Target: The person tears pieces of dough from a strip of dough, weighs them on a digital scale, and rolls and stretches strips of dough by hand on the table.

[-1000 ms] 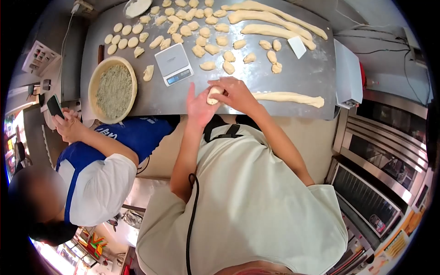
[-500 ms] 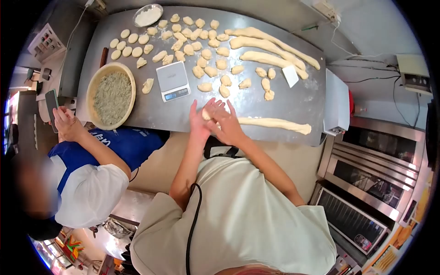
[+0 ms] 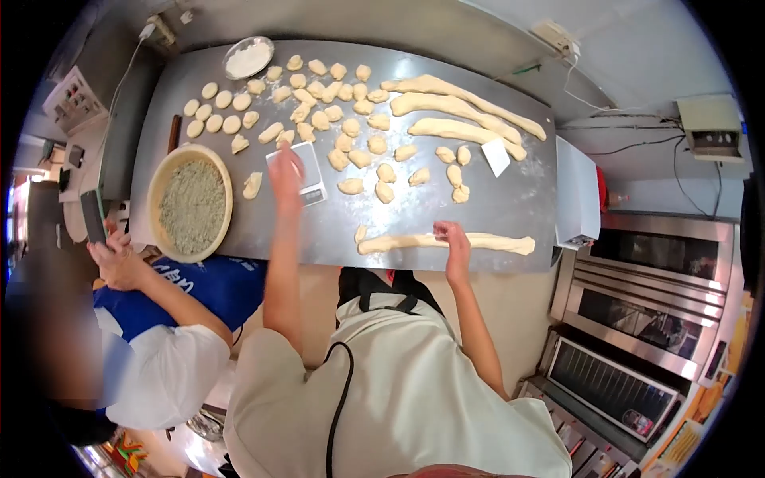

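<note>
Blurred by motion, my left hand (image 3: 287,175) reaches over the digital scale (image 3: 312,171) and covers part of it; whether it holds anything cannot be made out. My right hand (image 3: 455,242) is at the near dough rope (image 3: 398,242), its fingers loosely bent and apart, with no piece visible in them. A small dough piece (image 3: 361,233) lies at that rope's left end. Many dough lumps (image 3: 377,144) are spread beyond the scale, and flattened rounds (image 3: 224,99) lie at the back left. Three longer dough ropes (image 3: 454,103) lie at the back right beside a white scraper (image 3: 496,157).
A large bowl of greenish filling (image 3: 156,209) sits at the table's left, near a brown stick (image 3: 174,133). A plate of flour (image 3: 269,53) is at the back. On the left, a co-worker's hands (image 3: 118,256) hold a phone (image 3: 93,217). Ovens (image 3: 637,307) stand right.
My hands have parted from around a dough piece. The left moved forward and left to the scale; the right moved right to the near rope. The camera view has shifted.
</note>
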Tool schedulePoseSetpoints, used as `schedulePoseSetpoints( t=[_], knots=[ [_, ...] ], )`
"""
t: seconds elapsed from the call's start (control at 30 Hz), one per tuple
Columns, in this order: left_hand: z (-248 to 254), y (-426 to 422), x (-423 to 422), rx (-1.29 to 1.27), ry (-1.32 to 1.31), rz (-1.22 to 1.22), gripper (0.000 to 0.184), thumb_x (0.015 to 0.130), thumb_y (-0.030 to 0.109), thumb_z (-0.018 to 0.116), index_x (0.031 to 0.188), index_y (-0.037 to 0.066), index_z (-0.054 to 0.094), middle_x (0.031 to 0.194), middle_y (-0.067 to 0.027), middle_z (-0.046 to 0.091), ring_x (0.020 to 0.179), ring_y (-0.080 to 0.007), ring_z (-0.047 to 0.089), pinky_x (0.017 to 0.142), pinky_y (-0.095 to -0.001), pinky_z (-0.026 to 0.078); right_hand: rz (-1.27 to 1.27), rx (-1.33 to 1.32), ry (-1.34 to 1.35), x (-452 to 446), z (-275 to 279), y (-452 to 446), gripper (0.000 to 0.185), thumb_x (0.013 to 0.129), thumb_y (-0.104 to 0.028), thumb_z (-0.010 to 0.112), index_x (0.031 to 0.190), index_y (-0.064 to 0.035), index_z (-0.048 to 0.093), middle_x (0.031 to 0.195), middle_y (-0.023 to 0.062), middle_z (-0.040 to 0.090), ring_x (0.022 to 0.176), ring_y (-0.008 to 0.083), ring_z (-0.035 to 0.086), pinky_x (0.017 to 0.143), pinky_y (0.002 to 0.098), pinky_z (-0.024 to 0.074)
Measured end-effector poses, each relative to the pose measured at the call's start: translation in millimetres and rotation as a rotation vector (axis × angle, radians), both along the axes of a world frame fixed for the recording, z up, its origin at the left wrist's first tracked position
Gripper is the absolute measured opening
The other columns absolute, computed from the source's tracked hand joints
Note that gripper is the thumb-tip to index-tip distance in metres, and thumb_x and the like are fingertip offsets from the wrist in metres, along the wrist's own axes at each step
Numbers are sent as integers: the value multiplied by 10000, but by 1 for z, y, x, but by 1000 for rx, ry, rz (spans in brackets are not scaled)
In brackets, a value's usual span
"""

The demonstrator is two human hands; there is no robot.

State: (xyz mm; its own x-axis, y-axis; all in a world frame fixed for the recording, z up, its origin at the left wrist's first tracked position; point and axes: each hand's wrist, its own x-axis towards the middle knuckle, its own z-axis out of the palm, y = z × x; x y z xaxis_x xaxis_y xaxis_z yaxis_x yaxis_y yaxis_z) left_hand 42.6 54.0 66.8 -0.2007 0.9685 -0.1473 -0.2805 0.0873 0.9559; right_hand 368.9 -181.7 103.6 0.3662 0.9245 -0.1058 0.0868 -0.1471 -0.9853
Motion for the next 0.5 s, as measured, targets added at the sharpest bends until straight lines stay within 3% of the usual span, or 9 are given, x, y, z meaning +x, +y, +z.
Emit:
schedulePoseSetpoints(
  t=[0.03, 0.1, 0.17, 0.27, 0.3, 0.37, 0.4, 0.47, 0.5],
  knots=[
    [36, 29, -9, 74, 257, 53, 412, 1107, 369, 578, 802, 95, 616, 705, 36, 559, 655, -78, 482, 591, -276, 377, -49, -70, -7, 9, -10, -13, 388, 1131, -325, 503, 1137, -4, 721, 1100, 68, 702, 1002, 161, 645, 912, 324, 523],
    [35, 91, -43, 166, 364, 68, 344, 1076, 354, 643, 1092, 26, 748, 1014, -19, 693, 938, -103, 591, 847, -291, 485, -96, -126, -24, 18, -20, -38, 389, 1133, -323, 499, 1134, -5, 724, 1065, 57, 709, 972, 146, 640, 895, 311, 518],
    [24, 150, -67, 279, 382, 117, 439, 1072, 386, 632, 1275, 10, 727, 1078, -45, 735, 987, -143, 631, 921, -304, 489, -152, -179, -23, 24, -22, -52, 390, 1136, -320, 496, 1130, -6, 726, 1029, 46, 715, 942, 131, 634, 877, 299, 514],
    [-2, 206, -99, 53, 374, 36, 440, 1071, 369, 603, 1235, -16, 740, 1075, -48, 727, 975, -169, 630, 905, -312, 478, -150, -202, -51, 37, -25, -61, 398, 1136, -320, 499, 1140, 6, 726, 1034, 51, 718, 922, 122, 632, 865, 282, 511],
    [-6, 203, -98, 56, 385, 19, 440, 1071, 369, 603, 1235, -16, 740, 1075, -48, 727, 975, -169, 630, 905, -312, 478, -133, -196, -59, 44, -24, -56, 423, 1139, -337, 488, 1157, 13, 725, 1045, 63, 723, 941, 127, 642, 881, 288, 514],
    [-11, 188, -95, 69, 775, -89, 560, 1086, 448, 544, 1404, 0, 655, 1363, -162, 702, 1274, -256, 644, 1087, -341, 460, -120, -167, -37, 49, -13, -39, 504, 1146, -395, 447, 1197, 26, 720, 1085, 90, 738, 997, 150, 670, 927, 310, 525],
    [-4, 170, -86, 69, 780, -102, 560, 1086, 448, 544, 1404, 0, 655, 1363, -162, 702, 1274, -256, 644, 1087, -341, 460, -129, -144, -8, 47, -7, -30, 561, 1150, -438, 419, 1221, 32, 716, 1114, 105, 748, 1033, 168, 688, 956, 326, 532],
    [31, 105, -38, 133, 976, -228, 498, 1104, 378, 534, 1426, 13, 641, 1421, -181, 667, 1355, -287, 604, 1130, -367, 444, -190, -165, 290, 49, -22, -6, 688, 1143, -539, 342, 1328, 40, 664, 1246, 160, 731, 1153, 234, 691, 1050, 374, 517],
    [66, 60, -1, 181, 876, -289, 461, 1111, 331, 526, 1432, 19, 637, 1419, -180, 666, 1353, -297, 603, 1143, -378, 436, -208, -157, 463, 43, -21, 10, 735, 1127, -581, 327, 1377, 47, 617, 1325, 186, 697, 1221, 277, 668, 1101, 406, 491]
  ],
)
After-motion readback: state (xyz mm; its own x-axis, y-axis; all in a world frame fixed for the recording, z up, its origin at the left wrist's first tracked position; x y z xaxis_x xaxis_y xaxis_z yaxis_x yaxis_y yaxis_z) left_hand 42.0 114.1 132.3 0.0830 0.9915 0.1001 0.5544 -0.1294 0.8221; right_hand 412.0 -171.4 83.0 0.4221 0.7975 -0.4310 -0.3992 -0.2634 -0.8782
